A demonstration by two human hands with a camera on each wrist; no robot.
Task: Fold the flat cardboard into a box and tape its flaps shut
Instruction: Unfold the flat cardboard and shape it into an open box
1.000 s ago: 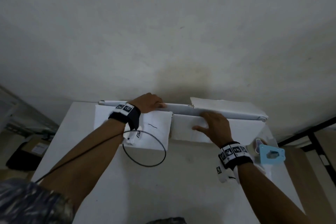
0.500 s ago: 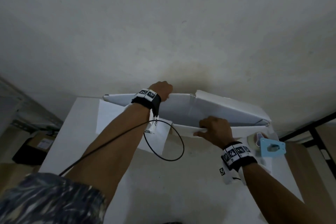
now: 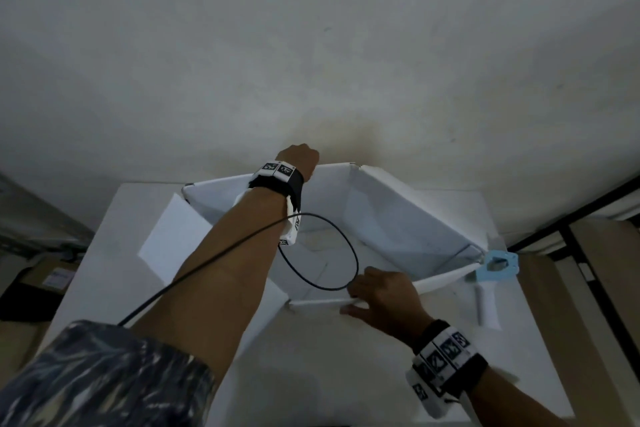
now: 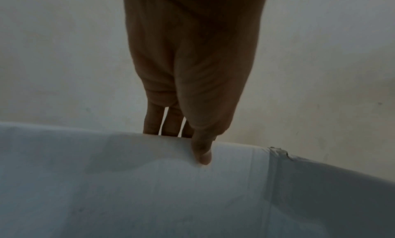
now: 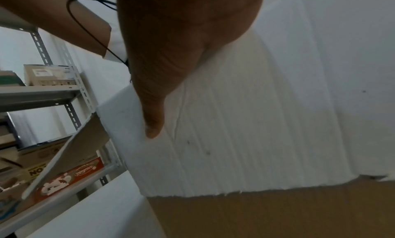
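Note:
The white cardboard box stands opened into a hollow shape on the white table; its flaps hang loose at the left and near sides. My left hand pinches the top edge of the far panel, thumb on the inner face and fingers behind it. My right hand grips the near panel's upper edge. In the right wrist view its thumb lies on the panel's outer face and the other fingers are hidden. A blue tape dispenser lies by the box's right corner.
A plain wall rises right behind the table. A black cable loops from my left wrist over the box. A metal shelf with boxes stands to the left. Brown cardboard sits off the table's right side.
The flat cardboard has opened up: my left hand raised the far panel up and back while my right hand drew the near panel toward me.

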